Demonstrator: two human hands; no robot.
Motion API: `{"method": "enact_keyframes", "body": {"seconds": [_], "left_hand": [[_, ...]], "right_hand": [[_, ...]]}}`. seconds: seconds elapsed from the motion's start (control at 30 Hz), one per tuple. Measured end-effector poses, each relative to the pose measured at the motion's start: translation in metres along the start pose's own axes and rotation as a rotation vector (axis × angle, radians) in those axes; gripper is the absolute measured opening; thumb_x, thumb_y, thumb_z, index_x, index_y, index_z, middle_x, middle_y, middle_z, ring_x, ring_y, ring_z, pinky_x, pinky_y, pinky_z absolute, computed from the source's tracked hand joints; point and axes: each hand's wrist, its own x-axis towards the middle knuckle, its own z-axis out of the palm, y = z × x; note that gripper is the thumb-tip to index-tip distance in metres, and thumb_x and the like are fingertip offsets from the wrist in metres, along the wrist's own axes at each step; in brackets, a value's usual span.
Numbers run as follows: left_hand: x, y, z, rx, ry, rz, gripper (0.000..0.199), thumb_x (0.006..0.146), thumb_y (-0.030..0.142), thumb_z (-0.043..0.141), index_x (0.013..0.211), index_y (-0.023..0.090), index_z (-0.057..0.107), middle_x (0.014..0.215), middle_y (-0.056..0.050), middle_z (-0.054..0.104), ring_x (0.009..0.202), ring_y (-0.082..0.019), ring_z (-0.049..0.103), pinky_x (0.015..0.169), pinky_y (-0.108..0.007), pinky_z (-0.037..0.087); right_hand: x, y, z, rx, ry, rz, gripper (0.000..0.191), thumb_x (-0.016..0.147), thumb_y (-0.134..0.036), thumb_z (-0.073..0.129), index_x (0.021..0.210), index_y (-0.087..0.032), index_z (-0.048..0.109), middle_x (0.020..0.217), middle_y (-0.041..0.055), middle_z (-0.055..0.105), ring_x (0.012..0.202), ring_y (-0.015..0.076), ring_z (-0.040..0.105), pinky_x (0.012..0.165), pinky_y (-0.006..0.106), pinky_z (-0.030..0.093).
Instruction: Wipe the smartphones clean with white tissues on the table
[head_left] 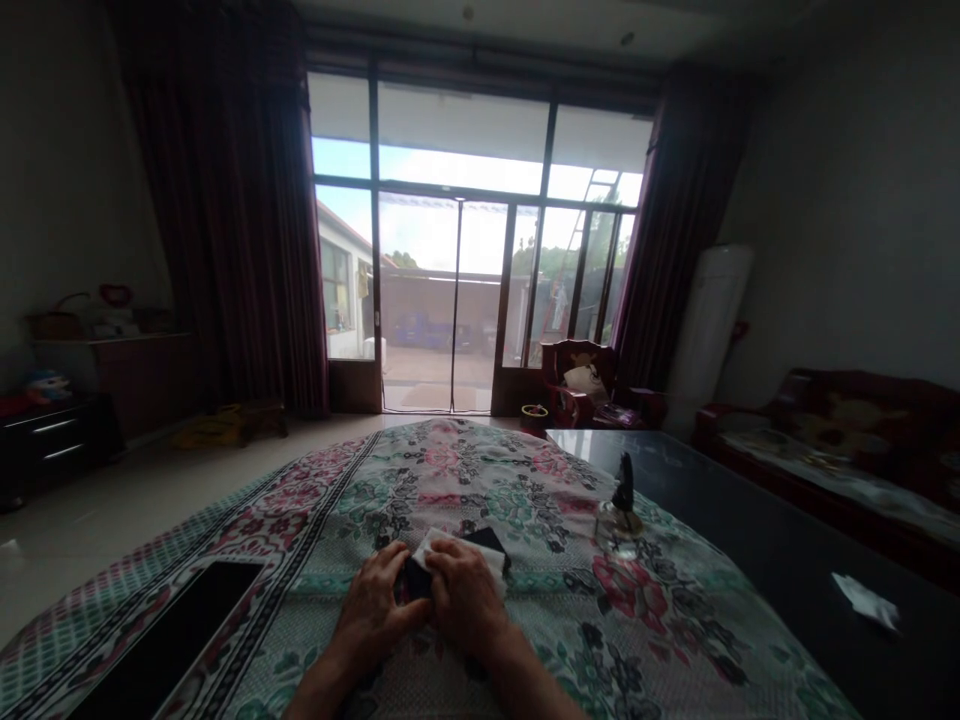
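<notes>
On the patterned tablecloth [525, 620] in front of me lies a small dark flat object [486, 541], its kind unclear because both hands cover much of it. My left hand [379, 598] grips its left edge, fingers bent and thumb reaching inward. My right hand [466, 590] presses a white cloth or tissue [427, 546] against its top, the fingers closed over the white piece. To the right stands a clear bottle [619, 528] with a black spray head, touched by neither hand.
A black rectangular slab with a pale edge [172, 640] lies at the left. A crumpled white piece [866, 602] rests on the dark tabletop [757, 540] at right. Beyond are a wooden armchair [577, 375], a sofa [847, 430] and a glass door [442, 300].
</notes>
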Motion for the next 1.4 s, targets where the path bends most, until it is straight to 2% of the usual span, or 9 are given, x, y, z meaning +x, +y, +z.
{"method": "enact_keyframes", "body": {"seconds": [0.1, 0.3, 0.4, 0.5, 0.67, 0.87, 1.0, 1.2, 1.4], "left_hand": [[0.001, 0.0, 0.0, 0.004, -0.012, -0.013, 0.066, 0.066, 0.044, 0.067, 0.123, 0.011, 0.059, 0.137, -0.015, 0.053, 0.129, -0.03, 0.046, 0.109, -0.04, 0.035], [0.001, -0.002, 0.0, -0.022, -0.019, -0.03, 0.073, 0.064, 0.052, 0.068, 0.125, 0.011, 0.058, 0.139, -0.016, 0.052, 0.131, -0.032, 0.044, 0.11, -0.042, 0.034], [0.0, -0.002, 0.001, -0.041, -0.007, -0.034, 0.07, 0.065, 0.051, 0.068, 0.124, 0.014, 0.058, 0.139, -0.014, 0.052, 0.131, -0.031, 0.044, 0.111, -0.042, 0.032], [0.0, -0.001, 0.001, -0.057, 0.003, -0.031, 0.068, 0.064, 0.05, 0.068, 0.123, 0.016, 0.059, 0.138, -0.013, 0.053, 0.131, -0.032, 0.044, 0.11, -0.042, 0.033], [0.001, 0.0, 0.001, -0.054, -0.007, -0.037, 0.069, 0.063, 0.049, 0.069, 0.122, 0.014, 0.06, 0.138, -0.014, 0.053, 0.13, -0.032, 0.044, 0.11, -0.042, 0.034], [0.0, 0.001, -0.001, -0.042, -0.011, -0.04, 0.068, 0.064, 0.043, 0.069, 0.123, 0.013, 0.058, 0.14, -0.014, 0.051, 0.132, -0.03, 0.043, 0.11, -0.041, 0.032], [0.001, 0.002, -0.002, -0.024, -0.025, -0.031, 0.071, 0.062, 0.047, 0.071, 0.122, 0.012, 0.059, 0.138, -0.015, 0.052, 0.129, -0.031, 0.045, 0.109, -0.04, 0.034], [0.001, 0.002, -0.003, -0.038, -0.006, -0.029, 0.074, 0.063, 0.052, 0.071, 0.124, 0.011, 0.058, 0.138, -0.017, 0.053, 0.13, -0.032, 0.045, 0.109, -0.041, 0.035], [0.0, 0.007, -0.005, -0.031, -0.007, -0.051, 0.075, 0.061, 0.053, 0.072, 0.122, 0.011, 0.059, 0.138, -0.017, 0.053, 0.13, -0.033, 0.044, 0.109, -0.041, 0.034]], "right_hand": [[0.003, 0.005, -0.005, -0.029, 0.034, 0.084, 0.034, 0.08, -0.012, 0.047, 0.101, -0.023, 0.071, 0.119, 0.0031, 0.066, 0.115, 0.0176, 0.056, 0.105, 0.03, 0.035], [0.006, 0.031, -0.02, -0.146, 0.096, 0.262, 0.037, 0.082, -0.01, 0.043, 0.107, -0.019, 0.069, 0.122, 0.0058, 0.064, 0.117, 0.0187, 0.054, 0.103, 0.029, 0.035], [0.005, 0.034, -0.026, -0.184, 0.105, 0.334, 0.038, 0.083, -0.009, 0.041, 0.109, -0.017, 0.068, 0.125, 0.0071, 0.062, 0.119, 0.0194, 0.053, 0.101, 0.029, 0.035], [0.002, 0.027, -0.029, -0.226, 0.104, 0.332, 0.036, 0.083, -0.009, 0.043, 0.104, -0.02, 0.069, 0.12, 0.0063, 0.064, 0.114, 0.0206, 0.054, 0.097, 0.029, 0.036], [0.001, 0.006, -0.026, -0.236, 0.023, 0.257, 0.03, 0.082, -0.008, 0.044, 0.084, -0.022, 0.07, 0.097, 0.0039, 0.066, 0.094, 0.0169, 0.057, 0.081, 0.023, 0.039], [0.004, -0.009, -0.018, -0.177, -0.036, 0.173, 0.025, 0.086, -0.015, 0.047, 0.079, -0.023, 0.069, 0.092, 0.0031, 0.065, 0.087, 0.0154, 0.057, 0.073, 0.021, 0.038], [0.006, 0.004, -0.028, -0.19, 0.02, 0.274, 0.027, 0.085, -0.012, 0.046, 0.076, -0.022, 0.069, 0.092, 0.0049, 0.064, 0.087, 0.0151, 0.058, 0.074, 0.021, 0.038], [0.006, 0.037, -0.043, -0.246, 0.127, 0.436, 0.027, 0.083, -0.008, 0.046, 0.085, -0.02, 0.07, 0.095, 0.0068, 0.063, 0.089, 0.0159, 0.058, 0.081, 0.021, 0.039], [0.005, 0.035, -0.042, -0.251, 0.134, 0.416, 0.026, 0.082, -0.008, 0.046, 0.084, -0.019, 0.069, 0.097, 0.0066, 0.063, 0.091, 0.0161, 0.058, 0.081, 0.02, 0.039]]}}
